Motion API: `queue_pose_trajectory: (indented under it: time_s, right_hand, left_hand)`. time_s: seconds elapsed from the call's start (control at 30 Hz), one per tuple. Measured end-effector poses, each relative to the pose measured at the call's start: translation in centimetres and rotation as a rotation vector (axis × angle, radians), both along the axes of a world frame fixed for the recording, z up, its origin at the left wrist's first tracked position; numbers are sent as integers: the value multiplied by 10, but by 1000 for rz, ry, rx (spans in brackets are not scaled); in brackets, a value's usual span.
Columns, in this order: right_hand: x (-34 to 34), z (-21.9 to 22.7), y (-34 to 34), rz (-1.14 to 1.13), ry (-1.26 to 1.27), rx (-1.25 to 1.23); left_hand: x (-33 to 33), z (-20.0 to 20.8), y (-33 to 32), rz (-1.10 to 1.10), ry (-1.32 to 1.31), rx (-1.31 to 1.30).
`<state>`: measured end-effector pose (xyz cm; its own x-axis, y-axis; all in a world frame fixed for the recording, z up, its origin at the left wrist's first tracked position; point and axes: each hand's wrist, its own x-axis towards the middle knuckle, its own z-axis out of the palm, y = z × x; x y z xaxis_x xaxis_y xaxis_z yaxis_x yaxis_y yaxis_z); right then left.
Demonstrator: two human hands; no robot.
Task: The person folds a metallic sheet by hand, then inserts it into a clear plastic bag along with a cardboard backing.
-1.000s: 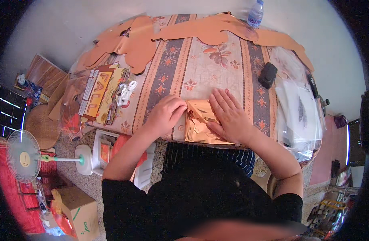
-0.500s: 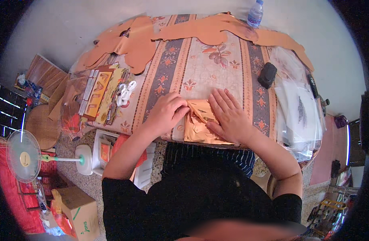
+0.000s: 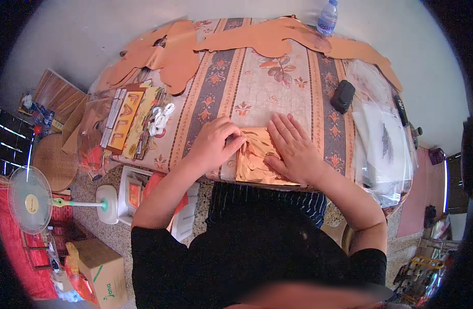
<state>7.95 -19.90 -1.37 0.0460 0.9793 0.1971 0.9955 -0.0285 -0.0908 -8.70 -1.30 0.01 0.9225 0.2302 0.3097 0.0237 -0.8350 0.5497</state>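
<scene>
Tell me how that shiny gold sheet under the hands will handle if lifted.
The gold sheet looks thin and creased, so probably floppy and light. Its glossy face may slip on the tablecloth; the right hand lies flat on it, the left hand pinches its edge.

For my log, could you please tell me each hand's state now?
Left hand: fingers curled, pinching the gold foil sheet edge.
Right hand: open, flat on the sheet.
</scene>
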Motion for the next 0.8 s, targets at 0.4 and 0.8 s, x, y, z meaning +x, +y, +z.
queue_pose_trajectory:
  time_s: [0.4,0.8]
  right_hand:
    - [-1,2,0,-13,0,-22]
    - [-2,4,0,-15,-13,-36]
  left_hand:
    - [1,-2,0,36,17,24]
    - [3,5,5,-155,-150,330]
